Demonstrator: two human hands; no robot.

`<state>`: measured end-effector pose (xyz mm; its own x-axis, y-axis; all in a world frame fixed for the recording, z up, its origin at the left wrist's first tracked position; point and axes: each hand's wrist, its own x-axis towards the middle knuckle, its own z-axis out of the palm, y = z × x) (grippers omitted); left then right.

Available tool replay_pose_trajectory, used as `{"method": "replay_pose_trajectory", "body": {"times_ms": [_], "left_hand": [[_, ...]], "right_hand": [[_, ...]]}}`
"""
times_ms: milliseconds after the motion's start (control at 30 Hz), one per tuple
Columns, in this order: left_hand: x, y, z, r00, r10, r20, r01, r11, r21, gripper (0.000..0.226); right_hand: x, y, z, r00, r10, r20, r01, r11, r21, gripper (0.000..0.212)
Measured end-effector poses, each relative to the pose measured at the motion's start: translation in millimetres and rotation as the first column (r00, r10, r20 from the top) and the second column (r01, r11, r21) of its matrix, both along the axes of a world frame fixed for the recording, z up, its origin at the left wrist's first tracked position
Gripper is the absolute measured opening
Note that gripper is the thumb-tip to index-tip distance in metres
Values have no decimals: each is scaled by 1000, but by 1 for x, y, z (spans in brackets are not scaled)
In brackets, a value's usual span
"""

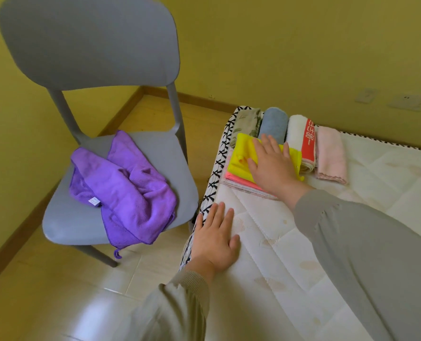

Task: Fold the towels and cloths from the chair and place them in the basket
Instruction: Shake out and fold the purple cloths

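Yellow cloth point(239, 157): folded square, my right hand point(271, 166) flat on it, fingers point(269, 143) straight. Left hand point(214, 239) flat on quilted mattress point(266, 244). Fuzzy purple towel point(125, 193) crumpled on plastic chair point(155, 153).

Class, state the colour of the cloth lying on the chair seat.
The cloth is purple; head view.

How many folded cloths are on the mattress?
7: floral, blue, white-red and pink in the back row; yellow, coral and pale stacked under the right hand. The stack may hide more.
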<state>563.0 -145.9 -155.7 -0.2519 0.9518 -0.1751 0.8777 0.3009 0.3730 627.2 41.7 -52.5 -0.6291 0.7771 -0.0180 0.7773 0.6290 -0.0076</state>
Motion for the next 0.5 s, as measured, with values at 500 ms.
{"method": "replay_pose_trajectory", "body": {"times_ms": [500], "left_hand": [[-145,-112,10,911,411,-27,-409,911,49,63]], "right_hand": [[-96,-147,-44,956,280,-88,-294,907,-303,61]]}}
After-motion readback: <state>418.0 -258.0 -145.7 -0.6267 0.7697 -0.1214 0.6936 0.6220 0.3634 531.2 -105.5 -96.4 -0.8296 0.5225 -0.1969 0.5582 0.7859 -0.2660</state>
